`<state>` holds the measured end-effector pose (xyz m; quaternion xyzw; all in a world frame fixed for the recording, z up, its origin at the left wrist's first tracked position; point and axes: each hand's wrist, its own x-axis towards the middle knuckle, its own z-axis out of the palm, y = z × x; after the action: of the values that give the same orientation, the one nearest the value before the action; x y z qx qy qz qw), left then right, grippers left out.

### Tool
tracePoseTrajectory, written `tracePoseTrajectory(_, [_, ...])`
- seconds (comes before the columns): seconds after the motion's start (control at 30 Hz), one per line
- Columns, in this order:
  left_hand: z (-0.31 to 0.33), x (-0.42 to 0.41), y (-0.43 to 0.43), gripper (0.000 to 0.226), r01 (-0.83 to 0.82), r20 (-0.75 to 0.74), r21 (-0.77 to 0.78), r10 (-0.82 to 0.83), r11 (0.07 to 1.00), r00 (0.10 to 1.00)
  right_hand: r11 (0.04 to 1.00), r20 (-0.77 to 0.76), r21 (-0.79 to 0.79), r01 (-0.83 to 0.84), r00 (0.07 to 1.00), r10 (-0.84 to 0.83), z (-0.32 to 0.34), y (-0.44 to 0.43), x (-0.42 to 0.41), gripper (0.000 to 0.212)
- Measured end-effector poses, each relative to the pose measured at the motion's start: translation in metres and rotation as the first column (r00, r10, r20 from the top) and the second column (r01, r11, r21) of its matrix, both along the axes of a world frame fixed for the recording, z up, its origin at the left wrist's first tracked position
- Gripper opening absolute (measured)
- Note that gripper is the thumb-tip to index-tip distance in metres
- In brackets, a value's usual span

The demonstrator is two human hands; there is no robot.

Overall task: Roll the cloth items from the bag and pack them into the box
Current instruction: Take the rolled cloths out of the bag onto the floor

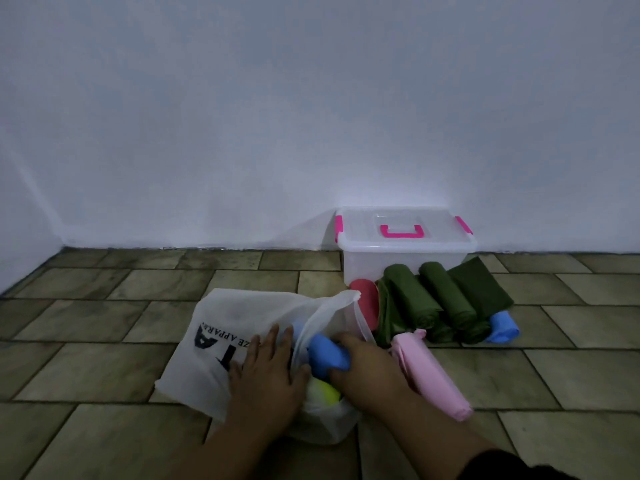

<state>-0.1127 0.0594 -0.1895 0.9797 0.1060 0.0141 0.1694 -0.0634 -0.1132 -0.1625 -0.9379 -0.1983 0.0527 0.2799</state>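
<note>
A white fabric bag (204, 344) with black lettering lies on the tiled floor, its mouth facing right. My left hand (266, 372) presses flat on the bag with straight fingers. My right hand (363, 362) reaches into the mouth and grips a blue cloth (325, 355). A yellow cloth (323, 391) shows inside below it. The clear plastic box (403, 249) with pink latches and handle stands by the wall, lid on. In front of it lie rolled cloths: a red one (367, 303), three green ones (446, 303), a blue one (502, 327) and a pink one (429, 372).
A white wall (311, 116) runs behind the box and meets another wall in a corner at the left. Brown floor tiles (104, 327) spread to the left of the bag and to the right of the rolls.
</note>
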Motion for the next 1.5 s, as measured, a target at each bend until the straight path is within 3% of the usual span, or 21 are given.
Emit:
tracePoseTrajectory(0.23, [0.006, 0.006, -0.008, 0.067, -0.008, 0.088, -0.045, 0.012, 0.999, 0.996, 0.988, 0.240, 0.143, 0.065, 0.966, -0.099, 0.004, -0.043, -0.020, 0.046])
tracePoseTrajectory(0.33, [0.006, 0.015, -0.009, 0.068, -0.019, 0.077, -0.053, 0.023, 0.998, 0.997, 0.927, 0.365, 0.337, 0.163, 0.885, -0.288, 0.009, -0.081, -0.032, 0.045])
tracePoseTrajectory(0.43, [0.005, 0.018, -0.014, 0.070, -0.033, 0.066, -0.039, 0.035, 0.999, 0.997, 0.745, 0.304, 0.551, 0.376, 0.740, -0.599, 0.007, -0.122, -0.041, 0.046])
tracePoseTrajectory(0.53, [0.006, 0.013, -0.021, 0.069, -0.053, 0.103, -0.061, 0.059, 0.997, 0.993, 0.655, 0.188, 0.504, 0.563, 0.669, -0.719, -0.008, -0.139, -0.046, 0.040])
tracePoseTrajectory(0.73, [0.009, -0.005, -0.029, 0.067, -0.061, 0.129, -0.106, 0.074, 0.993, 0.989, 0.737, 0.072, 0.200, 0.646, 0.740, -0.669, -0.019, -0.135, -0.051, 0.036])
tracePoseTrajectory(0.83, [0.010, -0.013, -0.027, 0.068, -0.038, 0.144, -0.145, 0.059, 0.989, 0.988, 0.747, 0.172, 0.151, 0.648, 0.727, -0.665, -0.003, -0.135, -0.052, 0.038])
tracePoseTrajectory(0.9, [0.009, -0.018, -0.027, 0.069, -0.028, 0.155, -0.165, 0.054, 0.986, 0.986, 0.832, 0.309, 0.291, 0.473, 0.776, -0.549, 0.009, -0.116, -0.055, 0.034])
tracePoseTrajectory(0.97, [0.007, -0.023, -0.028, 0.070, -0.011, 0.168, -0.176, 0.041, 0.984, 0.985, 0.917, 0.336, 0.346, 0.199, 0.886, -0.319, 0.020, -0.082, -0.059, 0.027])
tracePoseTrajectory(1.1, [0.003, -0.030, -0.031, 0.081, 0.021, 0.216, -0.183, 0.019, 0.983, 0.976, 0.991, 0.087, 0.088, -0.097, 0.992, 0.090, 0.018, -0.024, -0.054, 0.032])
tracePoseTrajectory(1.2, [-0.002, -0.034, -0.031, 0.085, 0.022, 0.244, -0.184, 0.024, 0.983, 0.969, 0.986, -0.104, -0.028, -0.166, 0.981, 0.162, 0.017, -0.010, -0.048, 0.034])
tracePoseTrajectory(1.27, [-0.006, -0.038, -0.031, 0.085, 0.030, 0.254, -0.197, 0.021, 0.980, 0.967, 0.979, -0.122, -0.039, -0.200, 0.973, 0.194, 0.017, -0.008, -0.047, 0.041])
tracePoseTrajectory(1.37, [-0.009, -0.038, -0.029, 0.079, 0.033, 0.255, -0.222, 0.025, 0.975, 0.967, 0.982, -0.110, 0.043, -0.183, 0.976, 0.186, 0.017, -0.011, -0.053, 0.044])
tracePoseTrajectory(1.5, [-0.008, -0.037, -0.029, 0.082, 0.010, 0.248, -0.301, 0.068, 0.954, 0.966, 0.931, -0.150, 0.365, 0.009, 0.987, 0.050, 0.019, -0.030, -0.060, 0.040])
